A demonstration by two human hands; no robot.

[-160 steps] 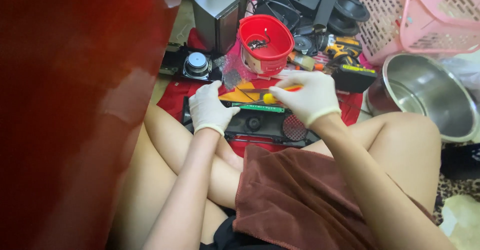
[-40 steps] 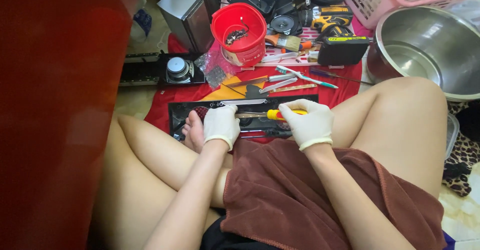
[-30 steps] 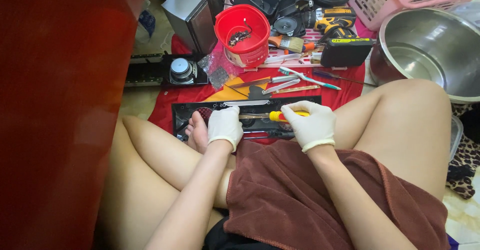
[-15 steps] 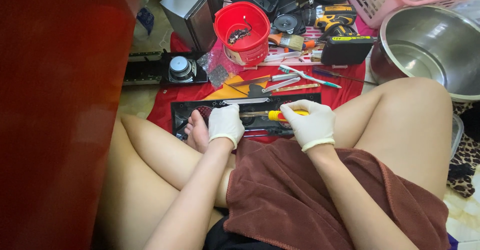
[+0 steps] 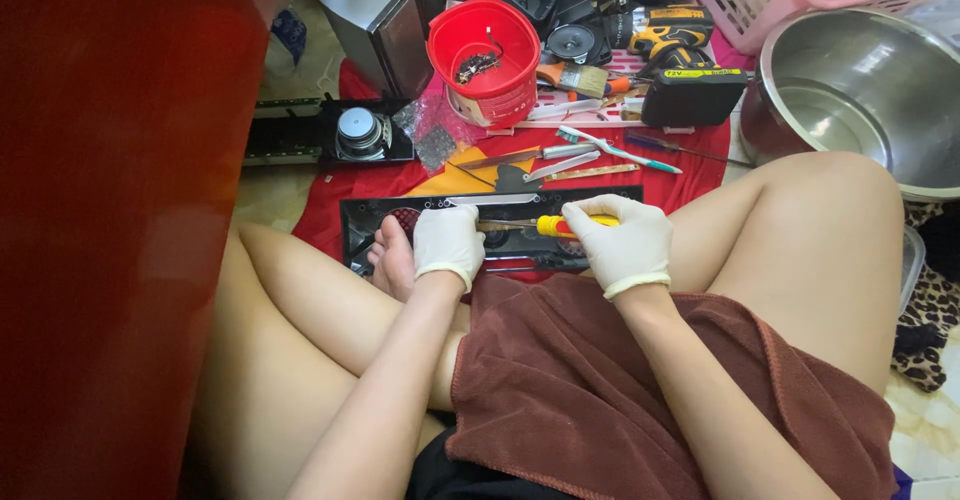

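The right hand (image 5: 622,243), gloved, has its grip clamped on a yellow screwdriver (image 5: 560,225) lying across a black panel (image 5: 520,250) on the red cloth (image 5: 330,210). The left hand (image 5: 447,243) presses flat on the panel, grip closed on nothing. A red bucket (image 5: 487,60) stands far behind.

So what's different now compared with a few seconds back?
Both gloved hands came down from the orange sheet to the black panel. The right hand keeps gripping the yellow-handled screwdriver; the left hand now rests on the panel. Red bucket and tools unchanged.
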